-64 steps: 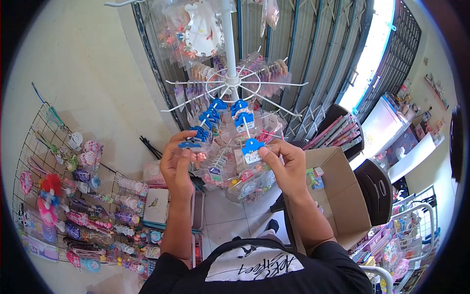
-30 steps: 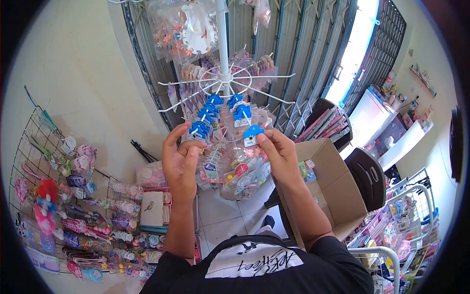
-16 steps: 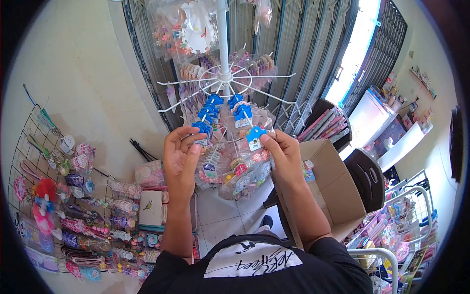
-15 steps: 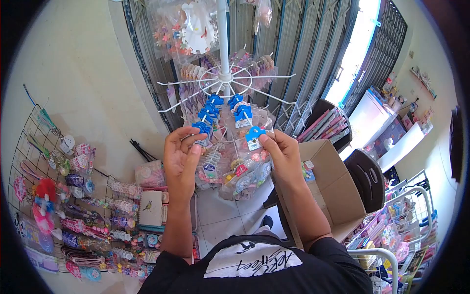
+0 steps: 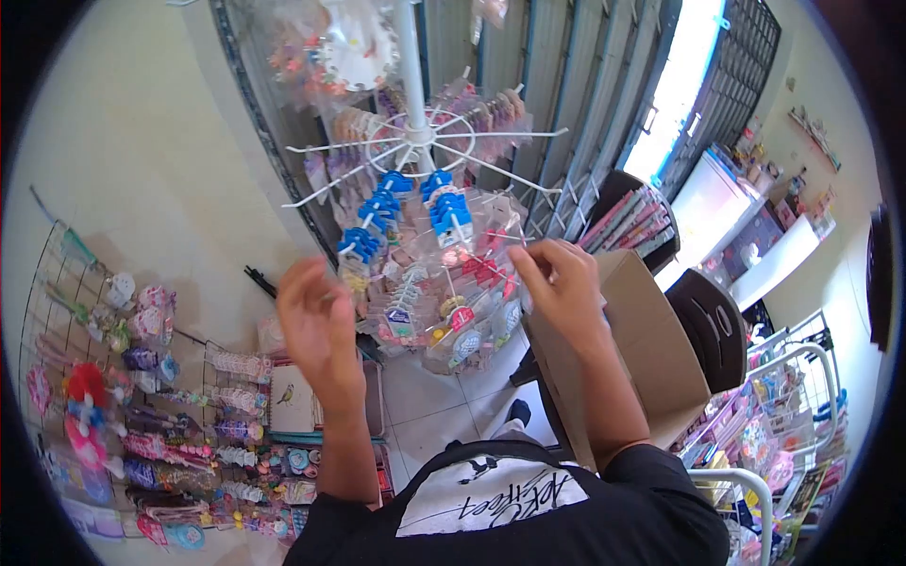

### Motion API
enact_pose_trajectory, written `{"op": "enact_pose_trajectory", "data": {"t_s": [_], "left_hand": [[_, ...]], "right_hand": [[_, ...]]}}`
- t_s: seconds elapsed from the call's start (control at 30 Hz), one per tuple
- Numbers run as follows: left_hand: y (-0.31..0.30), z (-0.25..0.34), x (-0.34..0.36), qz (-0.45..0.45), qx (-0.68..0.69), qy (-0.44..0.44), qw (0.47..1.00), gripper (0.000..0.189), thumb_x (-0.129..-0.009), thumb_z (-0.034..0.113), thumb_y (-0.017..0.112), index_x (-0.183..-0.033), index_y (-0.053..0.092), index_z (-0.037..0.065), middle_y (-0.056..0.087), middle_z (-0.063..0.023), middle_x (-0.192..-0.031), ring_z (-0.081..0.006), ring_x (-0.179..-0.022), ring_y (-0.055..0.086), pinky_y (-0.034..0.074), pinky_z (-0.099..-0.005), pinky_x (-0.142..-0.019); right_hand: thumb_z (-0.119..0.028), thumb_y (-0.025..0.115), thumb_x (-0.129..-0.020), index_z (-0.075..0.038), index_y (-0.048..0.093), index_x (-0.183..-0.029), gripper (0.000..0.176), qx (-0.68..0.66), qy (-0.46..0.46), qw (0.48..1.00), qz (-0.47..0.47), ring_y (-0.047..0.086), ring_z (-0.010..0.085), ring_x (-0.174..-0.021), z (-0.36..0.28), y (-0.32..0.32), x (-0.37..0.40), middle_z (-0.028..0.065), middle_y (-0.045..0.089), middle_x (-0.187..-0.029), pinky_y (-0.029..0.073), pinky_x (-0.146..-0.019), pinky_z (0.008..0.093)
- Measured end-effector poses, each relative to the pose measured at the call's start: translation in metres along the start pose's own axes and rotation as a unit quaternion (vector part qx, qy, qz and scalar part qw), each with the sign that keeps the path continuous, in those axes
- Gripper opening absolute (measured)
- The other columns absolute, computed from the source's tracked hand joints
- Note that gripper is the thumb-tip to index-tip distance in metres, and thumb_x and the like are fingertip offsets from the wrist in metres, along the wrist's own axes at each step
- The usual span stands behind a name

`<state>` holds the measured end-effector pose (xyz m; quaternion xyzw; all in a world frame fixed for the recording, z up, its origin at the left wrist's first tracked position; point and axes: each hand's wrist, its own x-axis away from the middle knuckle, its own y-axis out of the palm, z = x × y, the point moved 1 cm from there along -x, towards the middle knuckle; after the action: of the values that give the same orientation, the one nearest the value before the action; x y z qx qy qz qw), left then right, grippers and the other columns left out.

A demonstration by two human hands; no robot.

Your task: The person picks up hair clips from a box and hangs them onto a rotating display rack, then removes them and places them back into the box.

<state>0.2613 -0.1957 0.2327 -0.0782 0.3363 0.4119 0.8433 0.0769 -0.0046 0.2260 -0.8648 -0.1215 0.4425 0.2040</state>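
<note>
A white rotating display rack [image 5: 418,137] stands ahead, its hooks spreading outward. Blue-topped cards [image 5: 450,219] hang in bags on one front hook, and more blue-topped cards [image 5: 375,219] hang on the hook to its left. My left hand [image 5: 321,321] is raised left of the rack, fingers apart and somewhat blurred, holding nothing. My right hand [image 5: 557,278] is to the right of the rack, near the end of a hook, with thumb and index finger close together; whether anything is between them is too small to tell. Below hang more bagged accessories [image 5: 462,325].
A cardboard box [image 5: 651,349] stands at right beside a dark brown chair [image 5: 708,330]. Wire grids of hair accessories [image 5: 179,415] line the left wall. A white-framed rack [image 5: 746,481] is at lower right. Behind is a folding metal gate [image 5: 566,85].
The blue-topped card that was between my hands now hangs on the front hook. Both hands have moved apart, the left leftward and down. The view has shifted slightly.
</note>
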Motion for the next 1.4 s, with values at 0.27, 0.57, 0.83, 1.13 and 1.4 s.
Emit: {"op": "enact_pose_trajectory", "data": {"t_s": [0.27,0.57,0.83,1.13,1.4], "left_hand": [[0.095,-0.027,0.083,-0.396,0.033,0.113,0.911,0.026,-0.087,0.006,0.066,-0.111,0.059,0.002,0.063,-0.0196,-0.108,-0.0298,-0.095,0.062,0.051,-0.0365,-0.078],[0.241,-0.169,0.193,-0.638,-0.111,0.064,0.759,0.058,-0.084,0.015,0.070,-0.139,0.050,0.009,0.038,-0.0168,-0.151,-0.0349,-0.134,0.043,0.039,-0.0466,-0.106],[0.222,-0.203,0.198,-0.729,-0.152,-0.031,0.667,0.071,-0.082,0.015,0.072,-0.146,0.042,0.013,0.027,-0.0167,-0.158,-0.0384,-0.137,0.040,0.038,-0.0471,-0.108],[0.234,-0.203,0.205,-0.713,-0.129,-0.113,0.680,0.069,-0.082,0.014,0.072,-0.144,0.043,0.012,0.024,-0.0151,-0.160,-0.0394,-0.138,0.039,0.037,-0.0467,-0.110],[0.240,-0.206,0.199,-0.675,-0.104,-0.049,0.729,0.063,-0.084,0.013,0.072,-0.140,0.045,0.007,0.041,-0.0150,-0.150,-0.0346,-0.129,0.050,0.042,-0.0430,-0.105]], "right_hand": [[-0.038,0.064,-0.095,-0.003,0.071,-0.080,0.039,-0.027,0.351,0.909,-0.222,0.055,0.0111,-0.056,0.233,-0.083,0.133,0.0035,0.064,-0.064,0.042,-0.052,0.0291],[-0.033,0.074,-0.080,-0.003,0.071,-0.092,0.032,0.010,0.719,0.678,-0.152,0.064,0.0152,-0.066,0.421,-0.068,0.416,0.0070,0.069,-0.079,0.051,-0.059,0.0334],[-0.029,0.080,-0.069,-0.001,0.071,-0.102,0.044,0.155,0.713,0.640,-0.242,0.069,0.0302,-0.097,0.385,-0.077,0.465,0.0185,0.072,-0.103,0.054,-0.085,0.0415],[-0.032,0.079,-0.070,-0.008,0.071,-0.109,0.046,0.160,0.719,0.620,-0.270,0.068,0.0326,-0.104,0.375,-0.070,0.465,0.0147,0.071,-0.110,0.054,-0.088,0.0443],[-0.019,0.083,-0.062,-0.007,0.060,-0.081,0.032,-0.108,0.588,0.741,-0.307,0.053,0.0102,-0.065,0.393,-0.114,0.336,0.0021,0.064,-0.075,0.043,-0.057,0.0293]]}}
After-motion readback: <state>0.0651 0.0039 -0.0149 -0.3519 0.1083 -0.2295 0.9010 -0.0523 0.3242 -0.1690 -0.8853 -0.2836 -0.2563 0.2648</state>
